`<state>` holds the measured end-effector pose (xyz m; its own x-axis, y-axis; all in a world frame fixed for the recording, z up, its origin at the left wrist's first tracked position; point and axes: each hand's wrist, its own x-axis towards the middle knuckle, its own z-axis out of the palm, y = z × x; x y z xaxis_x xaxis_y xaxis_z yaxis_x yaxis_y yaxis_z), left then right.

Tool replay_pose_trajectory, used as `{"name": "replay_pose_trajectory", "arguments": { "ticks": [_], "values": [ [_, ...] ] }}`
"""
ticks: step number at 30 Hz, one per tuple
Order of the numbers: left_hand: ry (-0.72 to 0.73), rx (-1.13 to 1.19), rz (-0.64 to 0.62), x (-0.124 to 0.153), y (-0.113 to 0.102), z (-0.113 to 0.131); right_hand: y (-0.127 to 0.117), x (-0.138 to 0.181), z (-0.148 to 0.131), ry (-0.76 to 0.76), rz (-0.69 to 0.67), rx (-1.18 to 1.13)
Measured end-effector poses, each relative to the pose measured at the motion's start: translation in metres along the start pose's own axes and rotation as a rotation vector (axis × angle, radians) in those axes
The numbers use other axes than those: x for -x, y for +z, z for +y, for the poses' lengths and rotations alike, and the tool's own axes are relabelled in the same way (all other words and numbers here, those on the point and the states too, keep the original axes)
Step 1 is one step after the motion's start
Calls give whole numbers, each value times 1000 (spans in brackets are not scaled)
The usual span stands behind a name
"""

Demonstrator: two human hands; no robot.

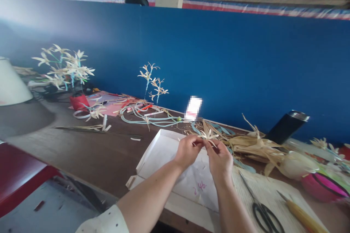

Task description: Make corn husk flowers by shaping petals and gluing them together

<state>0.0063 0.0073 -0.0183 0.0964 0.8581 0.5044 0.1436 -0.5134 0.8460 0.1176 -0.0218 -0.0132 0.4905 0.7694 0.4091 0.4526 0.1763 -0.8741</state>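
My left hand point(188, 149) and my right hand point(220, 158) meet above a white cardboard tray point(164, 149) at the middle of the brown table. Both pinch a small pale straw flower point(208, 134) with thin pointed petals, held between the fingertips of the two hands. The fingers of each hand are closed on it. A heap of dry straw strips point(251, 143) lies just right of my hands.
Black scissors point(262, 209) and a wooden-handled tool point(300, 214) lie at the right on a woven mat. A black flask point(286, 127), a pink bowl point(325, 185), finished flower sprays point(67, 67), light blue cords point(147, 118) and a blue partition point(232, 62) stand behind.
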Motion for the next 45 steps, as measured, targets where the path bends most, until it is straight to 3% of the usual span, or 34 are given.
{"name": "replay_pose_trajectory", "arguments": {
  "ticks": [6,12,20,27,37,45],
  "values": [
    [-52,-53,2,-1,0,1,0,1,-1,-64,7,34],
    [-139,94,30,-2,1,-1,5,4,-3,-7,-6,-116],
    [-258,247,68,-5,-3,3,1,4,-7,57,-186,-210],
    [-235,240,52,-5,0,-3,2,2,-3,40,-3,-137],
    [-230,157,52,-4,-1,5,1,4,-9,-41,4,-52],
    [-219,174,35,-4,3,-3,3,2,-7,-75,23,7]
  ]
}}
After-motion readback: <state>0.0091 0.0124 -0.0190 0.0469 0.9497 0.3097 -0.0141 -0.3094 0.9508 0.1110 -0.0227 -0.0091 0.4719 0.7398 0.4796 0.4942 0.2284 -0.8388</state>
